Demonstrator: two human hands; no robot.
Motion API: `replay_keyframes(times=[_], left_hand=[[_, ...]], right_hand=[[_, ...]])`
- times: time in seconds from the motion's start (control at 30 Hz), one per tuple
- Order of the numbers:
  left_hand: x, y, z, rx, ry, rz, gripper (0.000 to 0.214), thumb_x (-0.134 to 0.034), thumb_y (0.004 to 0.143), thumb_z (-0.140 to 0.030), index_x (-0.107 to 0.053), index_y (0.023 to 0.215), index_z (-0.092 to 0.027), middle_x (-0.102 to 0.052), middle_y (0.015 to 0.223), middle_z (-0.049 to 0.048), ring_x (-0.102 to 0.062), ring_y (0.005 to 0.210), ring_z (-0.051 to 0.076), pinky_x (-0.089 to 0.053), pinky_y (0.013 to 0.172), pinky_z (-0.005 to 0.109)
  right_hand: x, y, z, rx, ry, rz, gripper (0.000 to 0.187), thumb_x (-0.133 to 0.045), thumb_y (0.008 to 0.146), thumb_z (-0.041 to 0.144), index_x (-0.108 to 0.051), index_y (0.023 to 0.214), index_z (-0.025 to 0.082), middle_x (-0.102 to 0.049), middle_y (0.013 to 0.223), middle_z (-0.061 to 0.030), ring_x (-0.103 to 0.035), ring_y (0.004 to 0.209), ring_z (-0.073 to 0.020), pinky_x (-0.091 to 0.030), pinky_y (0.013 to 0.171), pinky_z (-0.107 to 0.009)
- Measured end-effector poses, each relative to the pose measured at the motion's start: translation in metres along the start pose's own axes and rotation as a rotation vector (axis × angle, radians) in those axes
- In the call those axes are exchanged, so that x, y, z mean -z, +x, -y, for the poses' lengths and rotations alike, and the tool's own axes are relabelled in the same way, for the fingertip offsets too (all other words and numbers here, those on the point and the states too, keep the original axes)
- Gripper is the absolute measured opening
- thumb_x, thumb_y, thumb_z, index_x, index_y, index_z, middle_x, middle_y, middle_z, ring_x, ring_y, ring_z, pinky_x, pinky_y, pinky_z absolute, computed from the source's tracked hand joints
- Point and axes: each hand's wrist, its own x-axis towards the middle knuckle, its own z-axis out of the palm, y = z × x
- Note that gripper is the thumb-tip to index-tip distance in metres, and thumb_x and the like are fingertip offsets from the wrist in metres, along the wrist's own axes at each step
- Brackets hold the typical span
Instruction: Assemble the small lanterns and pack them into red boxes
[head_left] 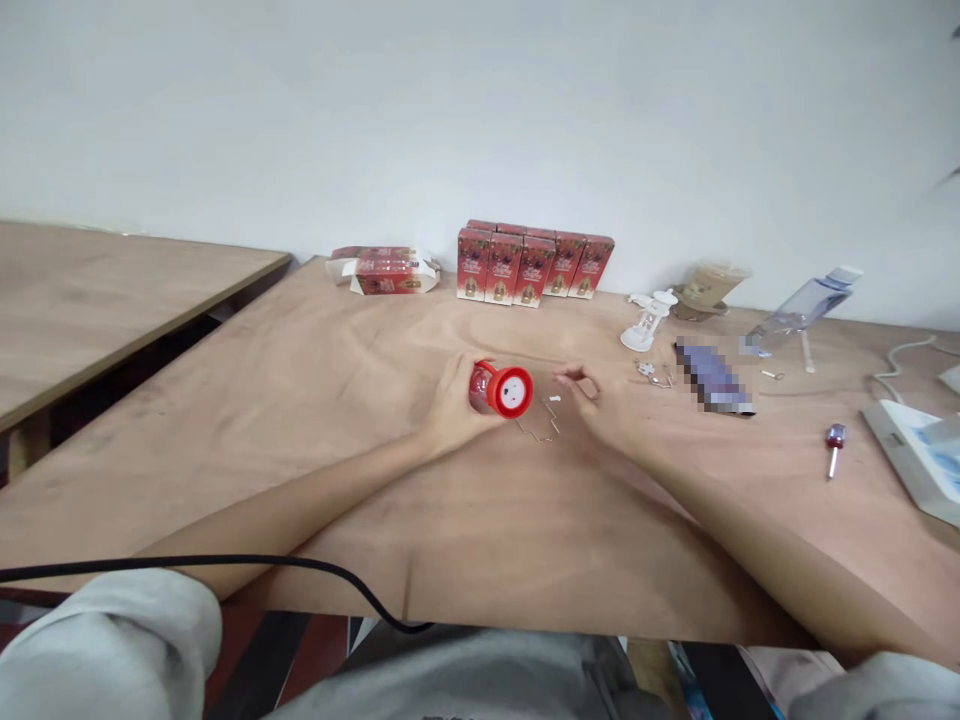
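My left hand (451, 411) is wrapped round a small red lantern (513, 392) with a clear body. The lantern is tilted so that its round underside, with a white disc in a red rim, faces me. To its right, my right hand (598, 398) hovers apart from it with thumb and fingertips pinched together. Whether something tiny sits in that pinch cannot be made out. Between the hands lie thin bent wires (540, 438) and a small white piece (555, 399) on the wooden table (510, 530).
Red printed boxes (504, 265) stand by the wall, with an opened box (390, 270) to their left. Rightward are a white lantern (647, 320), small metal parts (654, 375), a phone (712, 377), a cup (709, 288), a bottle (810, 303), a screwdriver (834, 448) and a white tray (919, 450). A black cable (300, 562) crosses the front.
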Motion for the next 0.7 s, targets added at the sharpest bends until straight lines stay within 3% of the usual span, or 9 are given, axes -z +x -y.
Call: replay_keyframes(times=[0.07,0.17,0.4,0.57,0.7], left_hand=[[-0.001,0.000,0.001,0.054,-0.036,0.005,0.069,-0.082,0.055,-0.027,-0.044,0.113,-0.022,-0.056,0.106,0.0048,-0.058,0.099,0.024,-0.048,0.086,0.040],[-0.002,0.000,0.002,0.092,-0.090,0.014,0.072,-0.082,0.054,-0.030,-0.042,0.113,-0.022,-0.056,0.107,0.0055,-0.058,0.097,0.024,-0.048,0.084,0.041],[-0.001,0.001,-0.001,0.121,-0.103,0.032,0.067,-0.081,0.055,-0.028,-0.041,0.108,-0.024,-0.056,0.106,0.0055,-0.058,0.101,0.025,-0.048,0.086,0.044],[-0.002,0.001,-0.001,0.099,-0.097,0.033,0.064,-0.080,0.055,-0.027,-0.042,0.106,-0.022,-0.056,0.105,0.0048,-0.058,0.099,0.024,-0.048,0.086,0.043],[-0.001,0.000,-0.002,0.088,-0.101,0.024,0.063,-0.080,0.055,-0.027,-0.042,0.105,-0.022,-0.056,0.104,0.0044,-0.058,0.097,0.022,-0.049,0.085,0.041]], right_hand=[[0.004,-0.001,-0.023,-0.011,-0.089,0.132,0.016,-0.056,0.086,0.031,-0.068,0.081,0.021,-0.070,0.085,-0.0054,-0.064,0.084,-0.0220,-0.049,0.078,-0.037],[0.004,-0.002,-0.042,-0.048,-0.165,0.224,0.016,-0.062,0.082,0.034,-0.071,0.083,0.021,-0.070,0.082,-0.0062,-0.062,0.079,-0.0217,-0.048,0.074,-0.037],[0.000,0.001,-0.043,-0.007,-0.149,0.250,0.019,-0.062,0.084,0.034,-0.069,0.075,0.019,-0.068,0.076,-0.0040,-0.059,0.069,-0.0174,-0.046,0.067,-0.033],[-0.003,-0.002,-0.049,0.168,-0.360,0.270,0.023,-0.051,0.091,0.033,-0.063,0.080,0.017,-0.067,0.081,-0.0076,-0.060,0.078,-0.0221,-0.046,0.071,-0.037],[-0.007,-0.006,-0.050,0.246,-0.386,0.163,0.034,-0.036,0.097,0.040,-0.056,0.078,0.018,-0.064,0.078,-0.0084,-0.060,0.073,-0.0215,-0.045,0.066,-0.036]])
